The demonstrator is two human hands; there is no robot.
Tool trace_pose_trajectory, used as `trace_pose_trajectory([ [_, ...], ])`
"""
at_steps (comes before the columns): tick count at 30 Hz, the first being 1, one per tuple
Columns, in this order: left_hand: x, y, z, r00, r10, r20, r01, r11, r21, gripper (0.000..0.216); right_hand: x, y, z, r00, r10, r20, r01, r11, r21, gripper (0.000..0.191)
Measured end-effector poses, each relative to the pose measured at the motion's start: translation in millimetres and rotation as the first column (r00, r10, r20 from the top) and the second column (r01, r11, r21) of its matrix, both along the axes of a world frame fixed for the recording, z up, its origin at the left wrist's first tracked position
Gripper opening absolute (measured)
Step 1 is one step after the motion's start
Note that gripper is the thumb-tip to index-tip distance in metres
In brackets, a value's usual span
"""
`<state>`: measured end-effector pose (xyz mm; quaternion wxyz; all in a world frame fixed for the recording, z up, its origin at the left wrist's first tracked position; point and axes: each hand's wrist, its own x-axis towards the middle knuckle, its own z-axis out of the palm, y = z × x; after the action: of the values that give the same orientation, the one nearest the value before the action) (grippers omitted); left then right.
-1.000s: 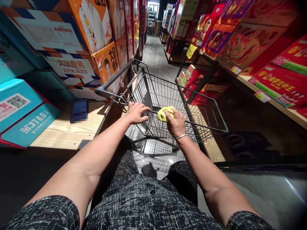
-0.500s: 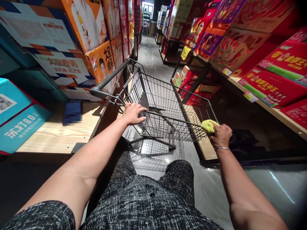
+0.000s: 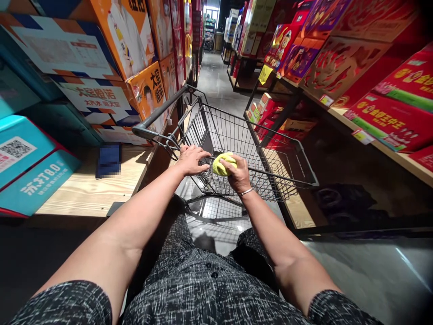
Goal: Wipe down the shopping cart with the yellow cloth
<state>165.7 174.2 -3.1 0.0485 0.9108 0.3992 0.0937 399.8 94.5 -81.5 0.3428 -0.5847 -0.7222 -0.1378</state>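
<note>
Cloth (image 3: 220,165) sits on the shopping cart's side rail (image 3: 274,174), squeezed in your right hand (image 3: 239,175). Your left hand (image 3: 191,160) rests near it, fingers apart. You seem to be wiping; next, slide along.

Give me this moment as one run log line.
left hand: resting on near rim of shopping cart | right hand: gripping yellow cloth at same rim | cart: upright
</note>
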Motion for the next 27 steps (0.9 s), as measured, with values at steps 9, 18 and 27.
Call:
trace_pose_trajectory([
  [9,-0.2,-0.5,-0.7,0.999,-0.009,0.036,0.01,1.0,-0.019,0.044,79.0,-60.3,-74.6,0.953,-0.259,0.158,0.263,0.965,-0.002,0.032],
  [18,0.7,2.4,-1.7,0.998,0.0,0.058,0.003,0.999,-0.043,0.043,78.8,-93.2,-168.2,0.91,-0.409,0.064,0.405,0.849,-0.34,0.03],
  [27,9.6,4.3,-1.3,0.988,0.06,0.145,-0.05,0.996,-0.069,0.031,112.6,-83.2,-56.2,0.962,-0.265,-0.061,0.271,0.947,0.17,0.038],
])
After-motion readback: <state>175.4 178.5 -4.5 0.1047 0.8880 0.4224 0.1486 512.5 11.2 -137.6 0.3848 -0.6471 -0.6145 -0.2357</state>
